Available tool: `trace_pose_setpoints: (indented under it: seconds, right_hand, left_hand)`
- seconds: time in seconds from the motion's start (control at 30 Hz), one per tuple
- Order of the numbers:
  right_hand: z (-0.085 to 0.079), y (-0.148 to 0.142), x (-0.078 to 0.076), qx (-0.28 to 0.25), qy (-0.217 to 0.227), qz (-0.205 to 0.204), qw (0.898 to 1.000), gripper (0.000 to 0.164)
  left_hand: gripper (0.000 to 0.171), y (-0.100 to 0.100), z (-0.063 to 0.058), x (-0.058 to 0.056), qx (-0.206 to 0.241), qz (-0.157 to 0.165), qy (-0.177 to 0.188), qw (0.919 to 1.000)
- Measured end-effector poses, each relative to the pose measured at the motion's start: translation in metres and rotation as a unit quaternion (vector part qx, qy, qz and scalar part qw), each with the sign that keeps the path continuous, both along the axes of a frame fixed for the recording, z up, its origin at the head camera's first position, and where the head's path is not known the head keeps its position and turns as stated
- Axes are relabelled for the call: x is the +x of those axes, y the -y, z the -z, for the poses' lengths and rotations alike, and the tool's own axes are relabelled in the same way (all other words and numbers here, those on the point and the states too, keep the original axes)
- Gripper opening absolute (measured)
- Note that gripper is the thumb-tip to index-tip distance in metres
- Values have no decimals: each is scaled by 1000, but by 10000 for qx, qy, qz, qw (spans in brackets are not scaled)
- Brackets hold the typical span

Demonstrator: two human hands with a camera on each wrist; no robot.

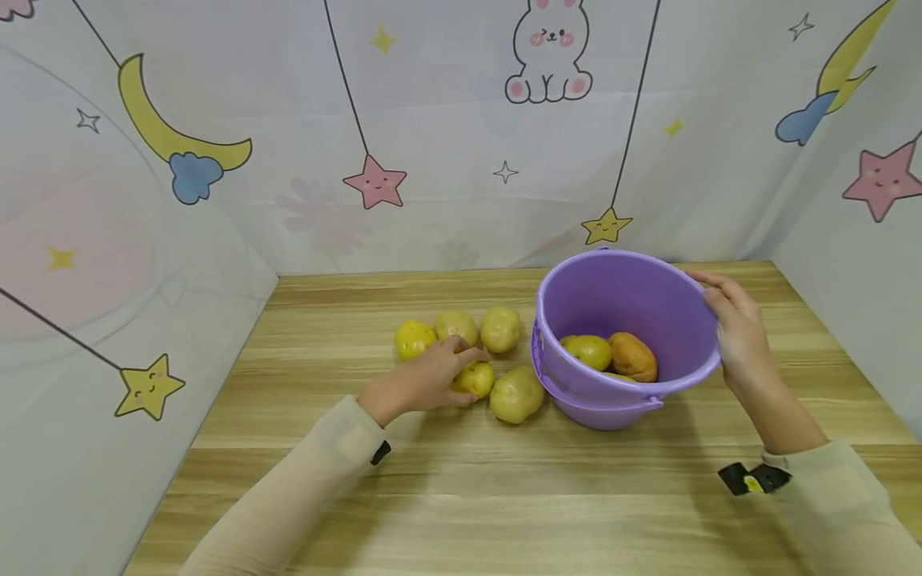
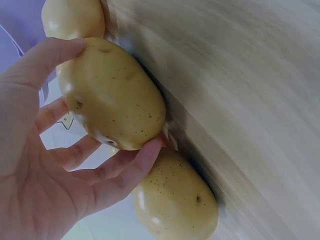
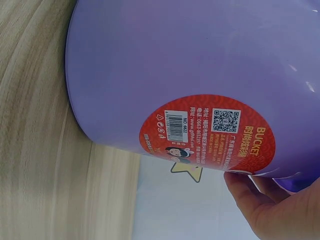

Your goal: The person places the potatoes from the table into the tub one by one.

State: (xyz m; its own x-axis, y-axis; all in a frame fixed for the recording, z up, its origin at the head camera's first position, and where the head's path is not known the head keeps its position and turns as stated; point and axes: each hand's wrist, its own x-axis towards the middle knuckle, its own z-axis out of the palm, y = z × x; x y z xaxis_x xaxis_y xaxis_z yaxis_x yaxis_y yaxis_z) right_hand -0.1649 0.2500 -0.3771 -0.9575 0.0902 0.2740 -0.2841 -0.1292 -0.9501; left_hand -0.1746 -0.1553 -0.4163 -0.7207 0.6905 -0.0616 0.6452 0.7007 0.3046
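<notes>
My left hand pinches a yellow potato between thumb and fingertips, low over the table. Another potato sits just right of it, and a row of several more, among them a pale potato, lies behind the hand. My right hand grips the right rim of a purple bucket, which looks tilted. Inside it are a yellow potato-like piece and an orange-brown piece; others beneath are mostly hidden. A red label shows on the bucket's side in the right wrist view.
The wooden table ends at a white cloth backdrop printed with stars and moons, which also hangs on both sides. The bucket stands right of the potatoes, close to the nearest one.
</notes>
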Motion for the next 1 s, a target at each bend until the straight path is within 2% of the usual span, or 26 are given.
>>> trace_pose_setpoints:
  seconds: [0.33,0.67,1.0]
  right_hand:
    - [0,0,-2,-51,-110,1,9999,28]
    - [1,0,-2,2,-117,27,9999,28]
    - [2,0,-2,13,-107,13,9999,29]
  left_hand:
    - [57,-2,1,1,-142,-53,-38,9999]
    - [58,0,-7,3,-99,-152,200,9996]
    - [57,2,-14,1,22,-99,2,9999]
